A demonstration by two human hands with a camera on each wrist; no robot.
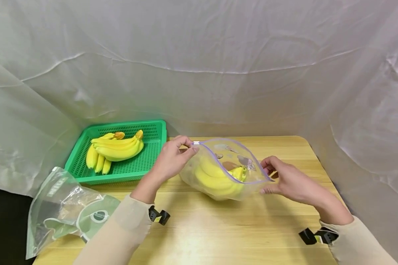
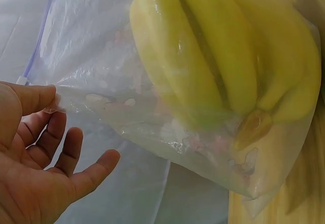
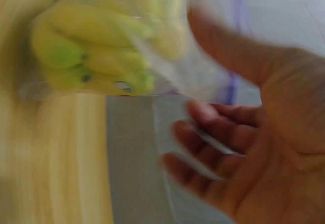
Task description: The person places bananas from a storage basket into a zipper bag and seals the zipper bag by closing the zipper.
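A clear zip bag point(image 1: 189, 175) with a purple-edged mouth holds a bunch of yellow bananas point(image 1: 215, 180). Its mouth gapes upward between both hands in the head view. My left hand point(image 1: 174, 156) pinches the bag's top corner between thumb and forefinger, close by the white zip slider point(image 1: 196, 142); the other fingers are spread in the left wrist view. At the opposite corner, my right hand point(image 1: 286, 180) has its thumb well apart from its fingers, with the fingertips right at the bag's edge. The right wrist view point(image 3: 218, 132) is blurred around this hand.
On the left stands a green plastic basket point(image 1: 162, 147) with more banana bunches point(image 1: 119, 149). In front of it lies a clear bag point(image 1: 58, 195) with a pale green plastic item point(image 1: 96, 217). Grey sheeting point(image 1: 199, 92) walls the back and sides of the wooden table point(image 1: 219, 235).
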